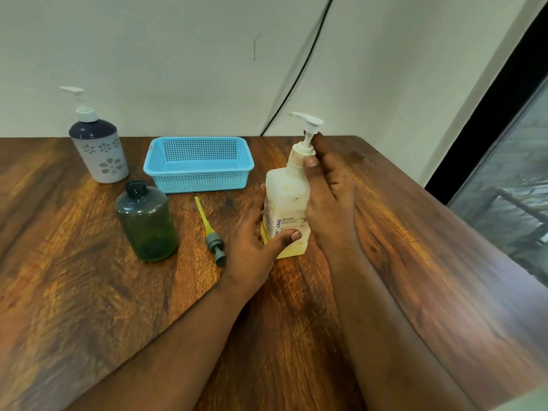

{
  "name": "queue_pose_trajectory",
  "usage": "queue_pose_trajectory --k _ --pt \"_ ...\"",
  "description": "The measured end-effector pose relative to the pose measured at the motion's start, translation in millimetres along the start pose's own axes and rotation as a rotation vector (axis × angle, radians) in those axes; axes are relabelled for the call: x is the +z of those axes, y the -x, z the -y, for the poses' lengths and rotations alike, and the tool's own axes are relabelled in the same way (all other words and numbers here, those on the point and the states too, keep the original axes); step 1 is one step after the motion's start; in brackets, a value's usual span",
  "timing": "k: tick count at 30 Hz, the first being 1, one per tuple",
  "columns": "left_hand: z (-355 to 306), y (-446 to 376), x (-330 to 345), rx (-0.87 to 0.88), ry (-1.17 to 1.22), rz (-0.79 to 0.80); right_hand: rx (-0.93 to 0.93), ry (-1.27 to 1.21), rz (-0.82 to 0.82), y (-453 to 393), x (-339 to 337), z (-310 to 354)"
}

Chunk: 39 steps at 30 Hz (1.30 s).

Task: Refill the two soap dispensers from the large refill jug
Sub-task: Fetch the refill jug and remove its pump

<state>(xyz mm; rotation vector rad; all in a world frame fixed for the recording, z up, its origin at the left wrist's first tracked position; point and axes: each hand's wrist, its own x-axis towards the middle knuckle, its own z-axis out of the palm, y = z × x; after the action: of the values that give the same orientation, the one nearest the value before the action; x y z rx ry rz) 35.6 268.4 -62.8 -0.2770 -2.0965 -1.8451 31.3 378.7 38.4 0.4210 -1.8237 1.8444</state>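
A tall white refill jug (286, 200) with a white pump top stands upright at the table's middle right, yellow liquid low inside. My left hand (252, 247) grips its lower body, thumb across the front. My right hand (329, 197) holds the jug's neck, thumb on the collar under the pump. An open dark green dispenser bottle (146, 222) stands to the left, a little liquid at its bottom. Its grey pump with a yellow tube (209, 229) lies on the table between bottle and jug. A white and navy flower-pattern dispenser (98, 146) stands far left, pump on.
A blue plastic mesh basket (198, 173) sits behind the jug near the wall. The wooden table (89, 292) ends at its right edge by a dark-framed window (504, 158). A black cable (296, 75) runs down the wall.
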Motion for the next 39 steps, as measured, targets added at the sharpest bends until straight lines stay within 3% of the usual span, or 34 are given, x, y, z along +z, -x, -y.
queue_pose_trajectory --k 4,11,20,39 --pt "-3 2 1 -0.028 -0.005 0.0 0.006 0.028 0.062 -3 -4 7" --pt "-9 3 0 -0.039 -0.029 -0.002 0.088 0.095 0.022 -18 -10 37" --pt "-10 6 0 -0.049 -0.06 0.025 0.016 0.137 0.106 -58 -14 95" --pt "-19 9 0 -0.069 -0.101 0.018 -0.083 0.085 -0.096 -77 -20 124"
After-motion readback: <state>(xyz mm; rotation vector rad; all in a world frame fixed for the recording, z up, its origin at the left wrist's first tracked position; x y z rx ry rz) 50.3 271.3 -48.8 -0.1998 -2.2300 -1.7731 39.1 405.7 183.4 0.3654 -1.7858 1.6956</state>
